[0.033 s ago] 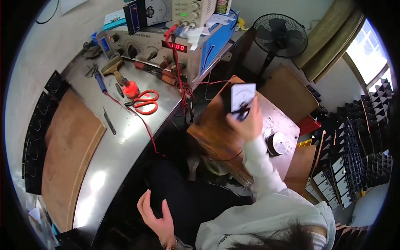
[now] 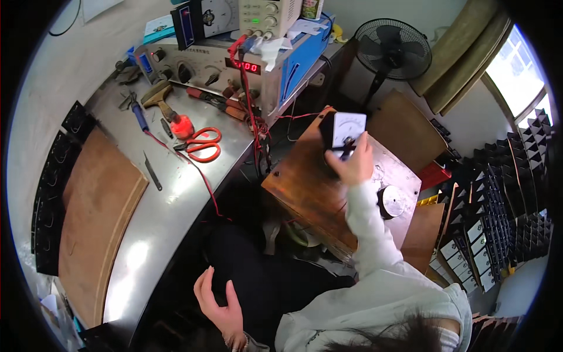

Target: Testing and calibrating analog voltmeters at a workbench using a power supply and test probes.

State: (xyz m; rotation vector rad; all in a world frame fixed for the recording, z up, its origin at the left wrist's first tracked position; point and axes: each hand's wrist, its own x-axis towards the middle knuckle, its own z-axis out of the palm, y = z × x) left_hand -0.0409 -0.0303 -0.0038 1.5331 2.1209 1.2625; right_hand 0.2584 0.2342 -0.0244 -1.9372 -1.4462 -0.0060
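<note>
My right hand [image 2: 356, 167] grips an analog panel meter [image 2: 350, 130] with a white dial face and a black body. The meter is over the far part of a low stand's brown-stained top [image 2: 308, 179]; whether it touches that top I cannot tell. Close to my right forearm, a round metal weight-like piece [image 2: 392, 202] sits on the same top. Over my dark-trousered lap, my left hand [image 2: 220, 305] is open and holds nothing, its thumb apart from the fingers.
On the metal bench at left lie red-handled scissors [image 2: 204, 144], a hammer [image 2: 158, 97], a red bottle [image 2: 182, 127], tweezers [image 2: 152, 171] and a brown board [image 2: 99, 223]. Test equipment [image 2: 205, 67] with red leads stands behind. A fan [image 2: 393, 50] and stacked black meter parts [image 2: 492, 205] are to the right.
My right hand has shifted a little to the right with the meter, whose dial is turned more fully into view. My left hand has stayed in place.
</note>
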